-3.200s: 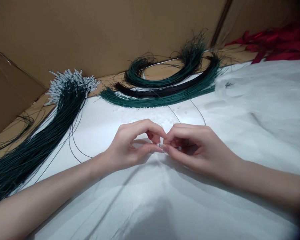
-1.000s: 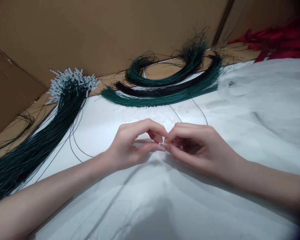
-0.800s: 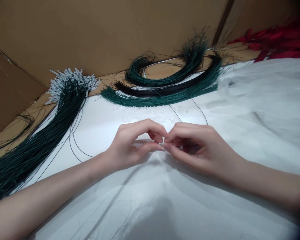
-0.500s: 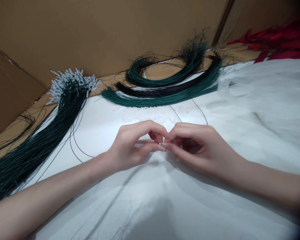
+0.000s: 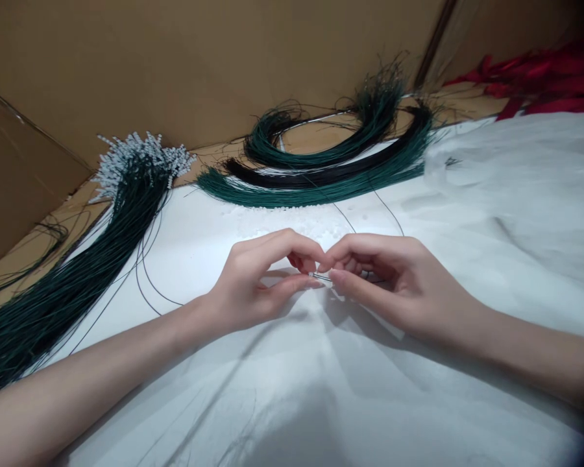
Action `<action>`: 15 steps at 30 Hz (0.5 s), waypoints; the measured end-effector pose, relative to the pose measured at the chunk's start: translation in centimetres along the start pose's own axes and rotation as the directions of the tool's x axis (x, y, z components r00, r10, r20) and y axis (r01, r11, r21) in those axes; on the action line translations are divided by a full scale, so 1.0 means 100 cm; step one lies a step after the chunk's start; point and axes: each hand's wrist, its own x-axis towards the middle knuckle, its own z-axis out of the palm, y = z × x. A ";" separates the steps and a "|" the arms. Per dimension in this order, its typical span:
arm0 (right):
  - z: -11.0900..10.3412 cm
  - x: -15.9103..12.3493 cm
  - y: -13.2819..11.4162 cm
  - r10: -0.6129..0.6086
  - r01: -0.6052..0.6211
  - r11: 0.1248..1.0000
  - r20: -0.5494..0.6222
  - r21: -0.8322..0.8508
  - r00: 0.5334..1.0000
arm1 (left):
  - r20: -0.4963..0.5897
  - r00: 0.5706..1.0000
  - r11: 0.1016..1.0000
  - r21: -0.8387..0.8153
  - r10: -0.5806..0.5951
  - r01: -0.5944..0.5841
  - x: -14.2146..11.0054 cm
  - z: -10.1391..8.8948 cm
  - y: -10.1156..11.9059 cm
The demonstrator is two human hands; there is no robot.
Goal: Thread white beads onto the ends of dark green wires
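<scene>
With thumb and fingertips, my left hand [image 5: 263, 279] pinches a tiny white bead [image 5: 312, 275]. Two thin dark strands of wire [image 5: 323, 277] run from it across a small gap to my right hand [image 5: 394, 279], whose thumb and index finger are closed on them. The two index fingertips almost meet above the strands. Long thin ends of wire [image 5: 388, 212] stretch from beyond my right hand towards the back. Just behind the hands, small white beads [image 5: 292, 224] lie scattered on the white table covering [image 5: 292, 376].
On the left lies a thick bundle of dark green wires [image 5: 102, 259] tipped with white beaded ends [image 5: 136, 162]. Curved bundles of green and black wire [image 5: 316, 185] rest at the back, before a cardboard wall [image 5: 199, 65]. Red ribbon [image 5: 555, 78] is heaped at the far right.
My right hand has drawn slightly to the right, away from my left fingertips, so a short stretch of doubled wire now shows between them. The left hand stays nearly in place.
</scene>
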 end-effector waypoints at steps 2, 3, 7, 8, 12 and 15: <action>0.000 0.000 0.000 0.002 -0.002 1.000 0.004 0.011 1.000 | -0.001 1.000 1.000 0.002 -0.003 0.003 0.000 0.000 0.000; 0.000 0.000 -0.001 0.000 0.000 1.000 0.007 0.007 1.000 | -0.001 1.000 1.000 0.004 -0.004 0.004 0.000 0.000 0.000; 0.000 0.000 0.000 -0.016 0.016 1.000 0.005 -0.008 1.000 | 0.009 1.000 1.000 0.014 0.003 -0.003 0.001 0.000 0.000; 0.000 0.001 0.000 -0.016 0.016 1.000 0.004 -0.008 1.000 | 0.014 1.000 1.000 0.016 0.007 -0.007 0.001 0.000 0.000; 0.000 0.001 0.001 -0.003 0.003 1.000 0.005 -0.015 1.000 | 0.041 0.999 1.000 0.004 0.016 -0.016 0.000 0.000 -0.001; 0.000 0.001 0.001 -0.001 0.001 1.000 0.005 -0.007 1.000 | 0.058 0.998 1.000 -0.024 -0.003 0.005 -0.001 0.000 -0.002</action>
